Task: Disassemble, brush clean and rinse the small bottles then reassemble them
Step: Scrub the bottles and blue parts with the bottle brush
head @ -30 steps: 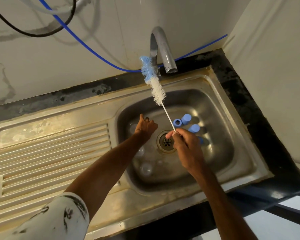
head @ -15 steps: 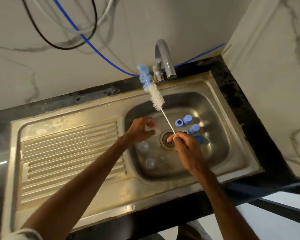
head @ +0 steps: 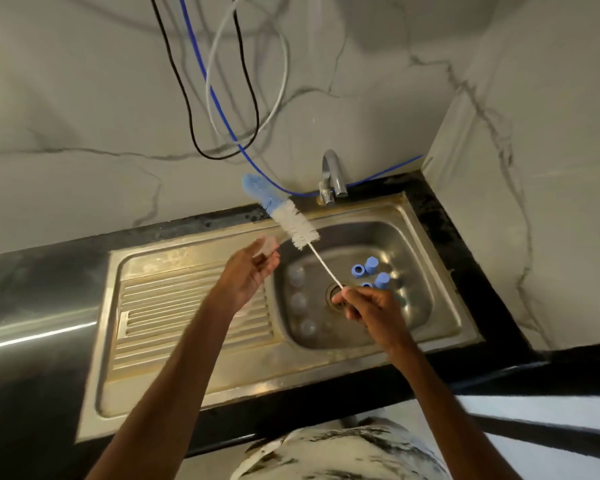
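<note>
**Small bottle in the left hand, brush pinched in the right**

A small clear bottle [head: 269, 247] is held above the far left rim of the sink basin [head: 426, 289], blurred, so I cannot tell whether its opening faces the brush. The left hand [head: 246, 275] holds it at the fingertips, palm turned up, with the fingers loosely curled round its lower part and the bottle poking out past them.

The right hand [head: 371, 311] hovers over the drain [head: 334, 295] and pinches the near end of the bottle brush [head: 293, 221] between thumb and forefinger, the other fingers folded under. The thin white handle slants up and to the far left. The bristle head, white below and blue at the tip, sits just beside the bottle, on its far right; whether they touch I cannot tell.

Three more clear bottles [head: 298, 301] lie in a row on the left of the basin floor. Four blue caps [head: 371, 265] are clustered on the right, just beyond the right hand. The faucet [head: 331, 174] stands at the far edge, and the draining board [head: 187, 296] stretches left beneath the left forearm.
</note>
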The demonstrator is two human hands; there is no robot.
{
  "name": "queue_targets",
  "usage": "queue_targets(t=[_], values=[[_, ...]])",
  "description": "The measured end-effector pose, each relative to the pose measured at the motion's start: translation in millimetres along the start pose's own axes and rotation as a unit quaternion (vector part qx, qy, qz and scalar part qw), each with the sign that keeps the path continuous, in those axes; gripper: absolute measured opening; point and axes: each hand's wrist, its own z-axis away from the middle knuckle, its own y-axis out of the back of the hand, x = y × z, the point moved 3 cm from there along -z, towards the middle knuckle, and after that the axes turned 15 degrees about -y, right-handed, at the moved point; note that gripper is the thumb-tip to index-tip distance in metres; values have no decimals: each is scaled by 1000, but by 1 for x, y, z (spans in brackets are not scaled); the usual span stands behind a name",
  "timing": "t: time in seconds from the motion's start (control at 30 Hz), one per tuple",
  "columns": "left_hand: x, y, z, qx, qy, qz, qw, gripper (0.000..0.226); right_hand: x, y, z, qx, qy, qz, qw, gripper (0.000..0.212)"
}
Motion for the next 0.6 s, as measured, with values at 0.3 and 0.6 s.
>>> queue_targets(t=[0.3,0.6], values=[[58,-58,-37,-18,-42,64,997,18,5,20,12,53,27,18,998,19],[61,-90,-48,-1,-81,24,996,21,20,42,26,150,95,85,980,34]])
